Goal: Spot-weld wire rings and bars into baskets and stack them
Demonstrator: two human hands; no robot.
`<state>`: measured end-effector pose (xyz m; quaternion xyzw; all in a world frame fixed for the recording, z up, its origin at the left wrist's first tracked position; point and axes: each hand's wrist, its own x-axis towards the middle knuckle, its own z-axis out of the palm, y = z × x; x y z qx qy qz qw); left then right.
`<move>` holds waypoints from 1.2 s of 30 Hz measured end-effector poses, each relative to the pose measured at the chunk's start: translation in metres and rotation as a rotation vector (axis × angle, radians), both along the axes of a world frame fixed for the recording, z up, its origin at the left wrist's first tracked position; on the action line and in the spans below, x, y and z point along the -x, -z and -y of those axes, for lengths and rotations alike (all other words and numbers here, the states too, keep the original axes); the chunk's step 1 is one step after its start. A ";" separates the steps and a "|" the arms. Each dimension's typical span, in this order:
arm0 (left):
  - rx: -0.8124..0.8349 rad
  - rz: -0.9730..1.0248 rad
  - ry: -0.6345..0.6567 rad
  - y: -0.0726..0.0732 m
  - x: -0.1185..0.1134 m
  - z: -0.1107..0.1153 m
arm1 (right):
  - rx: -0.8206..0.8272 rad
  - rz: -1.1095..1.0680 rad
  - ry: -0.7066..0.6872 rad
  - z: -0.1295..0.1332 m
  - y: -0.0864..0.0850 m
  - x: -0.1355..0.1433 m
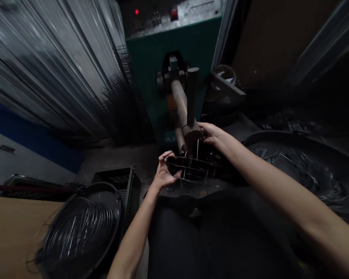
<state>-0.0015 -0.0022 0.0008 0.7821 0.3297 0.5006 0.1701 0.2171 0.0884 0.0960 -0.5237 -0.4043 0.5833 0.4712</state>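
Observation:
A round wire rack (192, 169) is under the end of a spot-welding machine's arm (180, 101), in front of my lap. My left hand (163, 172) is curled around the left rim of the rack, thumb below and fingers above. My right hand (209, 133) is closed beside the arm's tip, its fingertips partly hidden behind the metal. A thin upright wire (197, 150) shows just below those fingers; whether they pinch it is unclear.
A dark basin (118, 228) of bent wire pieces stands at lower left, beside a black plastic crate (132, 182). To the right is a wide pan (267, 134) of wire parts. The green machine body (145, 58) rises ahead with a red light (137, 12).

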 end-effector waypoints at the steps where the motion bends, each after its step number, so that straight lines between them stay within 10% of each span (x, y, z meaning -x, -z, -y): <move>1: 0.008 -0.049 0.035 0.000 0.005 0.006 | 0.054 -0.039 -0.005 0.008 -0.003 -0.007; 6: 0.380 -0.262 0.186 -0.018 0.025 0.050 | 0.033 0.032 -0.068 0.095 0.009 -0.019; 13: 0.674 0.135 0.093 -0.061 -0.061 0.087 | -0.425 0.718 -0.314 0.203 0.048 0.031; 16: 0.707 0.171 0.035 -0.072 -0.066 0.099 | -0.551 0.763 -0.464 0.227 0.029 -0.003; 21: 0.693 0.043 0.187 -0.104 -0.030 0.115 | -0.700 0.985 0.015 0.237 -0.023 -0.081; 25: 0.799 0.130 0.234 -0.130 -0.022 0.120 | -0.574 0.929 -0.130 0.240 -0.038 -0.085; 28: 1.025 0.247 0.274 -0.117 -0.024 0.121 | -0.497 0.893 -0.081 0.256 -0.021 -0.075; 32: 1.262 0.197 0.291 -0.060 -0.028 0.128 | -0.447 1.077 -0.172 0.274 0.029 -0.071; 36: 0.827 -0.093 0.048 -0.017 -0.034 0.132 | -0.462 1.415 -0.326 0.263 0.059 -0.066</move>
